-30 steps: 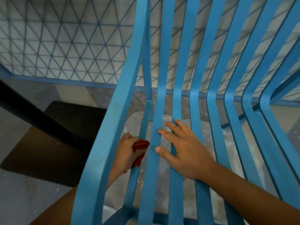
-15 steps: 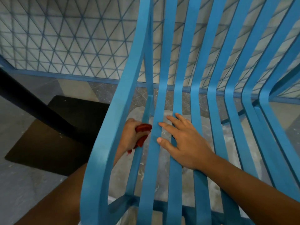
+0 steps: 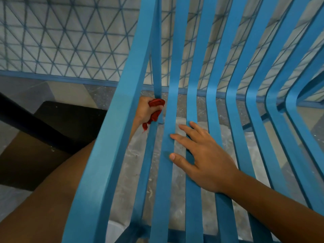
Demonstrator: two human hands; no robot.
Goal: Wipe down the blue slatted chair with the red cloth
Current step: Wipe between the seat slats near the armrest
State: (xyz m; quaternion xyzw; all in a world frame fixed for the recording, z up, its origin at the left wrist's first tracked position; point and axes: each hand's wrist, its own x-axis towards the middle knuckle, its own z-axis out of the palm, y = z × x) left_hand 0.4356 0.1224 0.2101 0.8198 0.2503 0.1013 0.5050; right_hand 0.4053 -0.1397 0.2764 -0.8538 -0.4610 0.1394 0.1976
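Your chair [image 3: 175, 50] fills most of the view: matte blue slats run from twelve o'clock down toward six, bending where back meets seat, with grey mottled floor [image 3: 175, 190] showing through the gaps. A broad outer rail sweeps from the top centre down to seven o'clock. Your right hand [image 3: 205, 155] lies flat on the seat slats near the centre, fingers straight and spread, gripping nothing. Your left hand [image 3: 145, 109], at about eleven o'clock from it, is clenched round the red cloth [image 3: 155, 109], bunched against a thin slat just inside the broad rail. That rail covers your left wrist and part of the forearm, and most of the cloth is buried in your fist. At nine o'clock sits a dark mat [image 3: 52, 130]; the chair's legs are cut off.
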